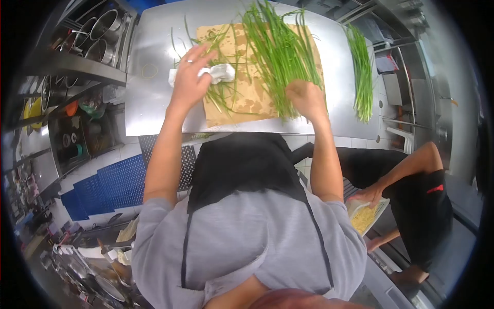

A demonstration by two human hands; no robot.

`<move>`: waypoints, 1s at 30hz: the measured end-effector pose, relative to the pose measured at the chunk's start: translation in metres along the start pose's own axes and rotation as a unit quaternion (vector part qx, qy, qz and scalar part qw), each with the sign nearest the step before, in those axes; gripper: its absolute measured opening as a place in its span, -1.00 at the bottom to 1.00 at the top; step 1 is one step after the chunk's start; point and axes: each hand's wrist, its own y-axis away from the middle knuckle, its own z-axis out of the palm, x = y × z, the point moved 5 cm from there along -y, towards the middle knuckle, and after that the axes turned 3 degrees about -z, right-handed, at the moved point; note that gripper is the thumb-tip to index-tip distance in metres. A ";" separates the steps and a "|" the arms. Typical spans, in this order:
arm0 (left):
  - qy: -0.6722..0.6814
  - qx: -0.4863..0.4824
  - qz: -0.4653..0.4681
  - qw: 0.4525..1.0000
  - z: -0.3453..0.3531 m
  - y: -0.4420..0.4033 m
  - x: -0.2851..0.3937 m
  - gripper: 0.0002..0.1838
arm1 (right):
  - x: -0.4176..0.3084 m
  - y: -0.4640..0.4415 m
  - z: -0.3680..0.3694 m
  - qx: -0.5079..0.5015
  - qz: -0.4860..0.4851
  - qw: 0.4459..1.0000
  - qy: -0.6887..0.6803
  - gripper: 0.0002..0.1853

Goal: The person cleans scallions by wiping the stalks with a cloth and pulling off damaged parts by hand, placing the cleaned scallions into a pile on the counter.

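Observation:
A thick bunch of long green chives (280,51) lies on a wet-spotted sheet of brown paper or cardboard (252,105). At the lower ends of the bunch, my right hand (307,99) is closed, with its fingers curled on some of the chives. My left hand (193,74) is over the left edge of the brown sheet, its fingers apart. A crumpled white cloth or paper (222,73) is under and beside that hand; I see no firm grip on it. Loose chive pieces (218,98) are scattered around the cloth.
The steel table (149,103) carries another chive bunch (362,77) at its right end. A shelf with metal pots (105,26) stands left. At right, another person's hand (368,195) holds a white basket (381,208) with yellow shreds. Blue perforated mats (121,177) cover the floor.

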 end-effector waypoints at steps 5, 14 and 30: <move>0.071 0.138 -0.086 0.984 -0.049 0.032 -0.021 -0.63 | -0.031 -0.012 0.019 0.008 -0.097 0.995 -0.037 -0.88; 0.014 0.208 -0.340 0.917 -0.060 0.099 -0.072 -0.70 | -0.114 -0.061 0.086 0.089 -0.291 0.952 -0.019 -0.84; -0.078 0.249 -0.186 0.947 -0.052 0.050 -0.060 -0.72 | -0.123 -0.064 0.081 0.086 -0.318 0.943 -0.048 -0.87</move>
